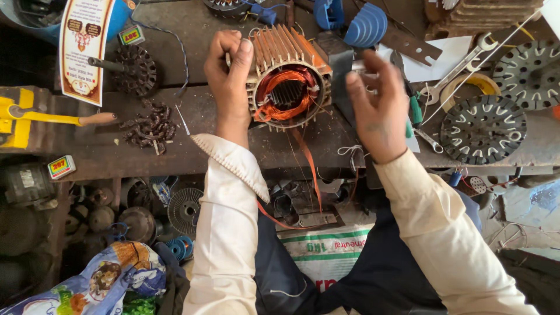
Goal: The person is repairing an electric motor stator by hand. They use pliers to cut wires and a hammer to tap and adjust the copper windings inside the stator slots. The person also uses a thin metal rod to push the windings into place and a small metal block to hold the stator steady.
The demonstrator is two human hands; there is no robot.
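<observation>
Left hand grips motor stator; right hand just beside.

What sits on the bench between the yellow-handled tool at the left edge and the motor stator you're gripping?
In the head view, a pile of dark metal scraps lies between the yellow tool and the stator, which the left hand grips.
</observation>
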